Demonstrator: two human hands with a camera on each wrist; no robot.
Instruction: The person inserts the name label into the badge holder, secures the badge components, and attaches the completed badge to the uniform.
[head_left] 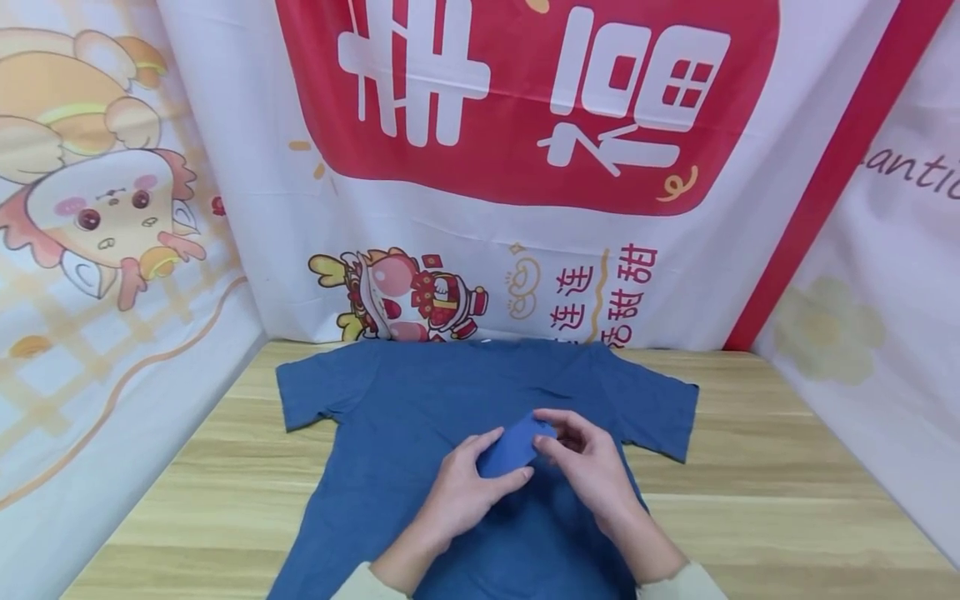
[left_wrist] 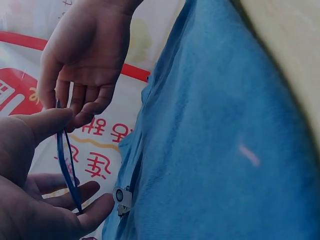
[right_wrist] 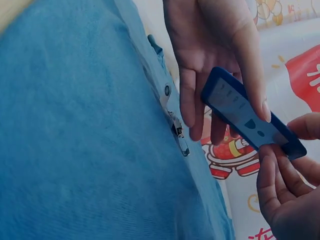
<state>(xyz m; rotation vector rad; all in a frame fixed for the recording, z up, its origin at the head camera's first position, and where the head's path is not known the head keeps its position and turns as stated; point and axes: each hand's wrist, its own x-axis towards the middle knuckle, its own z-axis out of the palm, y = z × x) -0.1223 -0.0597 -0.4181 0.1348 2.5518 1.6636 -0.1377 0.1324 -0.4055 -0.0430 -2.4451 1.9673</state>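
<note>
A thin blue badge holder (head_left: 506,454) is held at a slant above the dark blue T-shirt (head_left: 450,392). Its pale printed insert (right_wrist: 245,115) faces the right wrist view; the writing is too blurred to read. My left hand (head_left: 461,492) grips one end between thumb and fingers. At the other end, my right hand (head_left: 588,462) pinches the holder's edge with thumb and fingertips. Below the hands, a small metal badge clip (right_wrist: 176,122) shows against the shirt; whether it is fastened to the cloth I cannot tell. The left wrist view shows the holder (left_wrist: 67,160) nearly edge-on.
The T-shirt lies spread on a wooden table (head_left: 750,483), collar at the far edge and both sleeves out to the sides. A white and red printed cloth (head_left: 247,167) hangs behind the table, with more printed cloth (head_left: 82,358) along the sides.
</note>
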